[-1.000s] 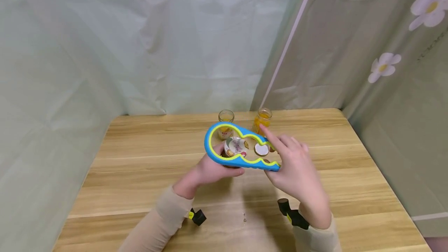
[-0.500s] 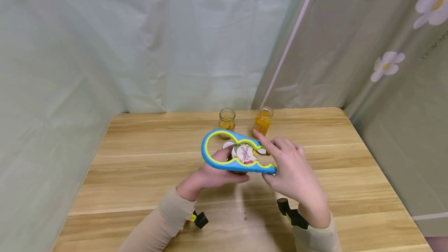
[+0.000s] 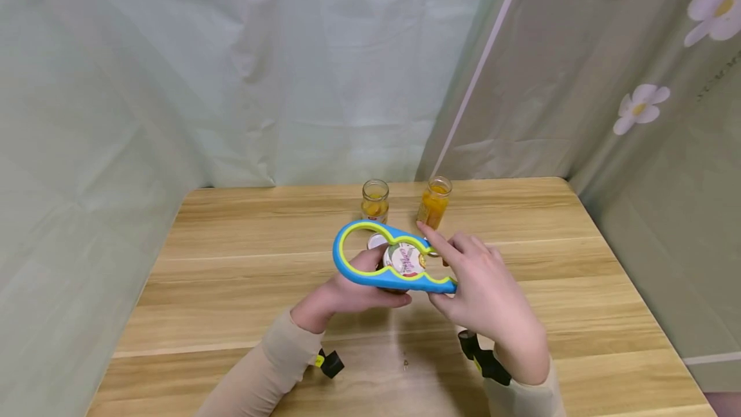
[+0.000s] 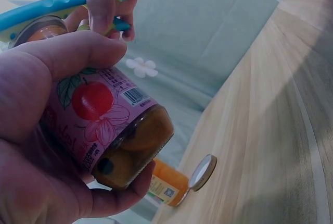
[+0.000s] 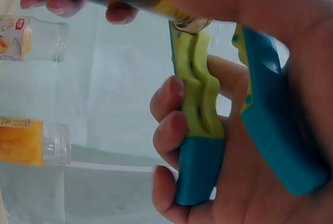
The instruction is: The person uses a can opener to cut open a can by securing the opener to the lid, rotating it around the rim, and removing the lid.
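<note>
My left hand (image 3: 350, 285) grips a fruit jar (image 4: 117, 114) with a pink label showing a red fruit; the jar is tilted in the left wrist view. A printed round lid (image 3: 405, 259) tops this jar. In my right hand (image 3: 486, 282) is a blue jar opener (image 3: 341, 262) with a yellow-green scalloped lining. Its middle notches lie around the lid, while the wide ring end extends over my left hand. In the right wrist view, curled fingers (image 5: 169, 125) hold one handle (image 5: 200, 166). How tightly the notches press the lid cannot be told.
Two uncapped glass jars stand near the table's back edge: one with pale fruit (image 3: 375, 204), one with orange fruit (image 3: 434, 206). A loose white lid (image 3: 377, 240) lies behind my left hand; another lid (image 4: 203, 173) appears near the orange jar. Curtains border the wooden table (image 3: 231, 301).
The jar has shifted right relative to the opener, so its lid now sits in the middle notches instead of the wide ring. Both hands and the opener have come slightly nearer the front.
</note>
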`<state>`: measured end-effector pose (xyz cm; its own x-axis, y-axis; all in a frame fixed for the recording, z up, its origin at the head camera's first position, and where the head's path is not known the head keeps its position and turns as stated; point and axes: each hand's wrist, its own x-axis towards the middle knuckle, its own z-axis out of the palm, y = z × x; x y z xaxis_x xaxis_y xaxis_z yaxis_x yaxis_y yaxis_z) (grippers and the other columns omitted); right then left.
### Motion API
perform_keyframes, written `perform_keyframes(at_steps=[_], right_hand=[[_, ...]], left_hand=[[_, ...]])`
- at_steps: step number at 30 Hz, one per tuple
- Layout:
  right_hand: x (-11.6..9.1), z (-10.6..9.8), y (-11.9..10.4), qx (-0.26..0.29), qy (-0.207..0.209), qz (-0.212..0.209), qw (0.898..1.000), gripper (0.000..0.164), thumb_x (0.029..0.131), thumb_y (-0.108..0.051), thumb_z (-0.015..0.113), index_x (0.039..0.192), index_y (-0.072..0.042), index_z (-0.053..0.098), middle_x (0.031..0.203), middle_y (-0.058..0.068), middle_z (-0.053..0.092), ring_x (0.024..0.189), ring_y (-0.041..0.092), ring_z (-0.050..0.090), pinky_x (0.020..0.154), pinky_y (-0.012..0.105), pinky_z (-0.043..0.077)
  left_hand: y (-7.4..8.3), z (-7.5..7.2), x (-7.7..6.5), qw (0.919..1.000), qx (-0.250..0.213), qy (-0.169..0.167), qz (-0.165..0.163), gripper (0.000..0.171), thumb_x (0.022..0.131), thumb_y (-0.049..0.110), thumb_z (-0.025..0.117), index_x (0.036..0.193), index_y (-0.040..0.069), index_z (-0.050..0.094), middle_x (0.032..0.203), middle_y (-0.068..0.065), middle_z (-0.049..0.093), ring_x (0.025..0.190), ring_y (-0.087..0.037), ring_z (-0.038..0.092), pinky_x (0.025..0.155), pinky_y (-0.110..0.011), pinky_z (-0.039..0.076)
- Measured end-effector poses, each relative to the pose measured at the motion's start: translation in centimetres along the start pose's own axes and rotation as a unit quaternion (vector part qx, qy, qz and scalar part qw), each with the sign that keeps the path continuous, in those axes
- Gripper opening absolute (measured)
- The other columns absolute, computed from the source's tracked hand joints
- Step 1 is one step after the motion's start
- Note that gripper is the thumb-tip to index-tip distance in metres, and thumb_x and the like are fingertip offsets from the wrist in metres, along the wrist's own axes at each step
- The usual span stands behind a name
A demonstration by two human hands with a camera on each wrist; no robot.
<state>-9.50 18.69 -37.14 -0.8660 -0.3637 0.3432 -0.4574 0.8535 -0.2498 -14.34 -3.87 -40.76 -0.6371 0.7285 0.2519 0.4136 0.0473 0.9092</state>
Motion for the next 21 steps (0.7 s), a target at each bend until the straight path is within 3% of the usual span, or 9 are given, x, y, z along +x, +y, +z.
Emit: perform_keyframes(at_steps=[7,21], right_hand=[[0.27,0.05,0.02,0.000,0.037,-0.022,0.999,0.082,0.067,-0.023,0.080,0.142,-0.037,0.052,0.068,-0.011,0.043,0.052,0.008,0.039,0.044,0.026,0.035],[0.12,-0.14,0.04,-0.007,0.044,-0.028,0.999,0.082,0.067,-0.027,0.081,0.141,-0.042,0.051,0.064,-0.014,0.040,0.048,0.008,0.034,0.040,0.026,0.030]], left_hand=[[0.06,-0.07,0.02,0.9996,0.020,-0.016,0.010,0.064,0.078,-0.002,0.080,0.133,0.001,0.047,0.123,-0.006,0.060,0.111,-0.014,0.055,0.099,-0.039,0.049],[0.45,-0.27,-0.13,0.9990,0.016,-0.042,0.009,0.065,0.080,0.000,0.079,0.136,-0.001,0.045,0.125,-0.009,0.059,0.113,-0.015,0.054,0.101,-0.039,0.047]])
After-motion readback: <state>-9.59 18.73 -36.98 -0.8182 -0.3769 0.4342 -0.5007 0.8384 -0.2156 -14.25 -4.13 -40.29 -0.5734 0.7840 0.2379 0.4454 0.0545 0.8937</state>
